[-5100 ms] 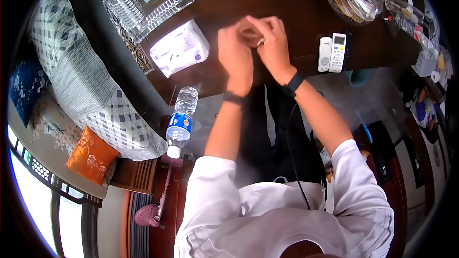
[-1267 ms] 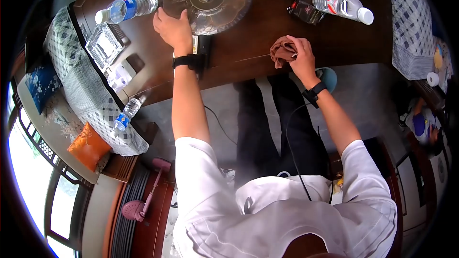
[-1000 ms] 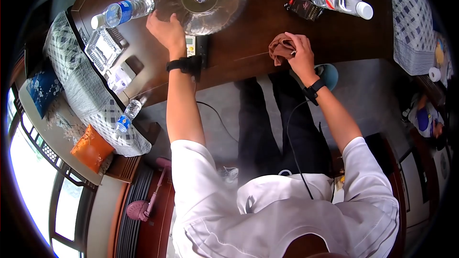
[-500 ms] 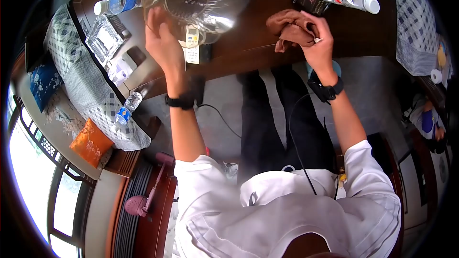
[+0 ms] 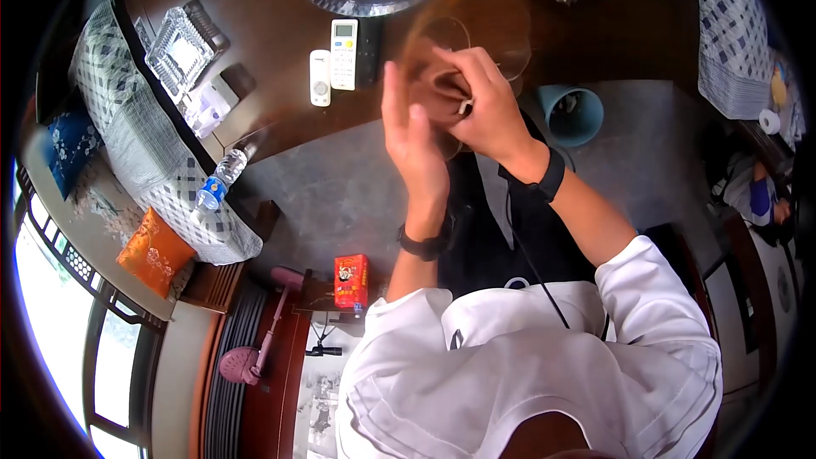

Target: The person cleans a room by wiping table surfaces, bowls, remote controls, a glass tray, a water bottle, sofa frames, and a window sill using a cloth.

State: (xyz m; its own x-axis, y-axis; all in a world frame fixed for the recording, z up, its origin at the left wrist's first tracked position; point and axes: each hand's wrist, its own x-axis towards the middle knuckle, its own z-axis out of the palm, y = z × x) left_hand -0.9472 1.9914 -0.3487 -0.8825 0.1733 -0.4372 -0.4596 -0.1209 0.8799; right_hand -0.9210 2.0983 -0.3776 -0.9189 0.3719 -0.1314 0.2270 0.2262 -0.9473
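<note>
Just over the near edge of the table (image 5: pixel 280 59), a clear amber dish (image 5: pixel 478 17) hangs tilted between the person's two hands, its outline smeared by blur. The right hand (image 5: pixel 497 115) has its fingers curled around a brown cloth (image 5: pixel 437 99), bunched against the dish. The left hand (image 5: pixel 416 153) has its fingers stretched out and its thumb apart, at the dish's left side; whether it pinches the rim or only props it, I cannot tell. By the look of it, the step in hand is wiping the dish; how much is done does not show. The next move seems to call for steady support from the left hand while the cloth works over the surface, with care at the rim, as the dish looks breakable. Farther back on the table lies a dark glass plate (image 5: pixel 365 7), with white remotes (image 5: pixel 343 59) nearer the edge.
</note>
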